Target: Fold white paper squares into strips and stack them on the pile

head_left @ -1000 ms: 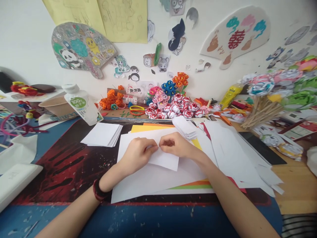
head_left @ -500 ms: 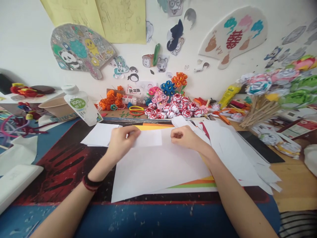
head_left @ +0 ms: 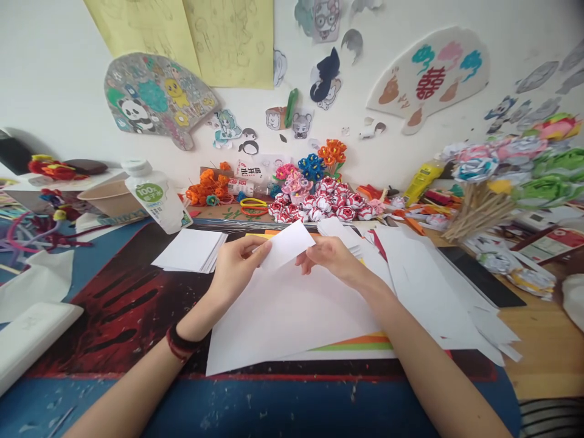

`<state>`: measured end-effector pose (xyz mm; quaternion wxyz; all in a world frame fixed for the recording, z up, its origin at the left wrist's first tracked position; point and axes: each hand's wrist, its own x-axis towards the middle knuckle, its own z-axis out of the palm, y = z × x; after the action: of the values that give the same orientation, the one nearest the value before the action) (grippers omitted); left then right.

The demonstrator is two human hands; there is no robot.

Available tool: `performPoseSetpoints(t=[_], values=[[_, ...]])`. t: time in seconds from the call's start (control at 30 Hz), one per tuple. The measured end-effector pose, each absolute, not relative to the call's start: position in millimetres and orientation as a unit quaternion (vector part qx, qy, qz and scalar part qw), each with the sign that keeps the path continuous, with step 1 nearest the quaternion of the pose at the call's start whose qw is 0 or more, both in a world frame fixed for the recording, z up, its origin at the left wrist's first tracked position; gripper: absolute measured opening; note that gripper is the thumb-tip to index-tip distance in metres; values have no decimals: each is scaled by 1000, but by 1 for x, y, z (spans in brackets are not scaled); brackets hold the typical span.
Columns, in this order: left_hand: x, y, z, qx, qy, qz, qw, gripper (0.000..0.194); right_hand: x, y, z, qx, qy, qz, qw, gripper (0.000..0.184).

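Note:
A small white rectangle of paper is held up at a tilt between my two hands. My left hand is closed on its left end, thumb in front. My right hand pinches its right corner, with the lower fingers loosely curled beneath. Below lies a large white sheet, resting over coloured sheets whose orange and green edges show. Beside my left hand sits a stack of small white papers. Another small white stack lies just behind my right hand, partly covered by it.
A dark red and black mat covers the blue table. White sheets overlap at the right, beside a black flat object. A white bottle and red-white craft flowers stand along the back. A white box-like object lies left.
The small paper has been raised from the large sheet and tilted. My right hand has moved left from beside it and now grips its right corner.

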<state>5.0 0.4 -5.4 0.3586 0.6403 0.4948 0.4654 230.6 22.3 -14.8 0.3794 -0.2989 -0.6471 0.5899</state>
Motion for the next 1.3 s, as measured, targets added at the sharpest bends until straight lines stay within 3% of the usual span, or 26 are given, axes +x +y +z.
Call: performPoseSetpoints(t=[0.1, 0.27, 0.4, 0.6, 0.83, 0.97, 1.13, 1.3], values=[[5, -1, -5, 682, 509, 433, 298, 28, 230, 22, -17, -328, -626, 581, 403, 34], [14, -7, -2, 783, 492, 378, 49, 34, 228, 21, -18, -369, -608, 553, 433, 31], [21, -13, -6, 822, 471, 319, -5, 41, 226, 20, -19, -381, -609, 539, 440, 31], [19, -11, -8, 816, 476, 323, 55, 23, 229, 21, -19, -352, -616, 567, 419, 30], [3, -3, -1, 713, 507, 443, 194, 29, 237, 23, -16, -366, -673, 552, 330, 32], [3, -4, 3, 714, 479, 437, 263, 31, 232, 19, -13, -341, -667, 571, 336, 42], [9, -9, 6, 686, 479, 432, 336, 30, 226, 15, -14, -308, -648, 627, 304, 40], [11, -13, 8, 712, 499, 434, 235, 24, 226, 16, -18, -332, -602, 646, 332, 36]])
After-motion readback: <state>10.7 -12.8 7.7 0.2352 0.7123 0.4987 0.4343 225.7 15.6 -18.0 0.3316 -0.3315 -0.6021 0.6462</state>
